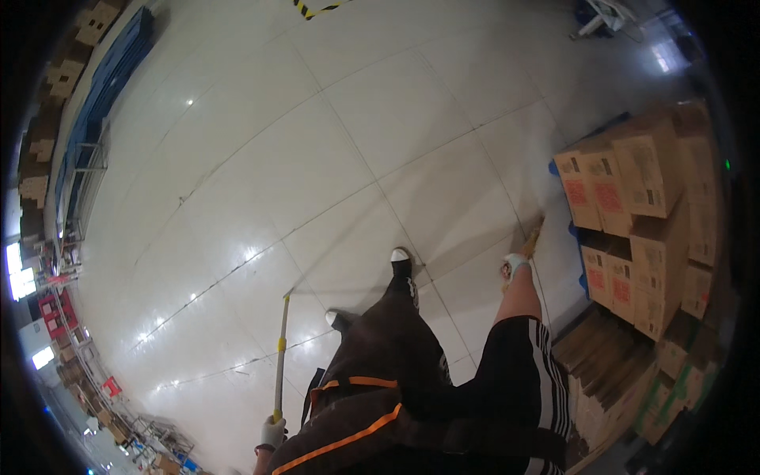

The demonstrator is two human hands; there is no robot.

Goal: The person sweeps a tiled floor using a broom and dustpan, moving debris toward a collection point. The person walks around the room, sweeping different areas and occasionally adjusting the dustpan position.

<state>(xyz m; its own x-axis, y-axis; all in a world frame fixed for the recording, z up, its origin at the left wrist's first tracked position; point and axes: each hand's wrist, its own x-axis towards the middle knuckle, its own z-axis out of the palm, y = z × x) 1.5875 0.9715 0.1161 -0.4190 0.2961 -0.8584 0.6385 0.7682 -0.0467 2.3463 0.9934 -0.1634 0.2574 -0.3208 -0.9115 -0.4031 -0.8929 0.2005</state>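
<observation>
"Hands first: what's in your left?"
"My left hand [273, 434], white-gloved, is closed around the near end of a yellow-and-grey pole [281, 364], which slants away from me over the pale floor [237, 198], left of my white-toed shoes [400, 255]."
"And your right?"
"My right hand [516, 264], gloved too, reaches out to my right and grips a brown thing [534, 235], too blurred to name, near the stacked cartons [649, 170]"
</observation>
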